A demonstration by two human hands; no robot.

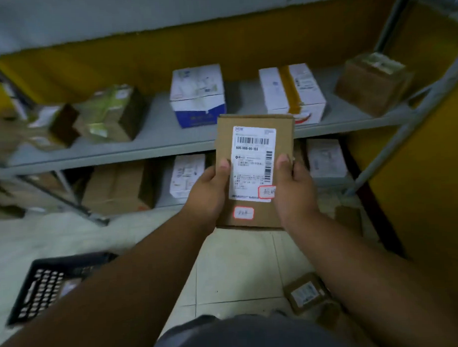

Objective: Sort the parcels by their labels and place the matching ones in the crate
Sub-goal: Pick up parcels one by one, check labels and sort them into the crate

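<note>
A flat brown cardboard parcel (254, 125) with a white barcode label and two small red-edged stickers is held up in front of me, label facing me. My left hand (210, 192) grips its left edge, thumb on the front face. My right hand (293, 189) grips its right edge, thumb on the label's side. A black slotted plastic crate (42, 286) sits on the floor at the lower left, partly hidden by my left forearm; something pale lies inside it.
A grey metal shelf (156, 139) behind the parcel carries several white and brown boxes; more boxes stand on the lower level. A small brown parcel (306, 292) lies on the tiled floor at the lower right. A yellow wall runs behind and to the right.
</note>
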